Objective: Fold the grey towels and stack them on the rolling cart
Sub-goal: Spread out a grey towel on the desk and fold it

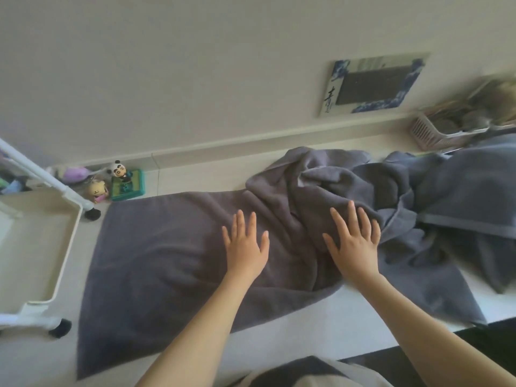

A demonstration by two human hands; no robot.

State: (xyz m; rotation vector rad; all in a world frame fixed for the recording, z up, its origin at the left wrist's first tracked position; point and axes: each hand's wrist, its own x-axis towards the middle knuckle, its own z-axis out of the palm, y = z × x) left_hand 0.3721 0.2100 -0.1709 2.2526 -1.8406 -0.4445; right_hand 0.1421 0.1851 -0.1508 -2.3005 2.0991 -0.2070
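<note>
A dark grey towel [156, 261] lies spread on the white table, flat at its left half and bunched in folds at its right. My left hand [245, 247] rests flat on it near the middle, fingers apart. My right hand [354, 244] presses flat on the crumpled part, fingers spread. More grey towels [458, 213] lie in a loose heap to the right, one draping toward the table's front edge. The white rolling cart [55, 247] stands at the left, its top tray holding no towel.
Small toy figures [122, 180] sit at the back left against the wall. A pink basket [435, 135] with straw-like contents stands at the back right. A framed picture [374, 85] leans on the wall. The cart's black wheels [60, 328] are close to the towel's left edge.
</note>
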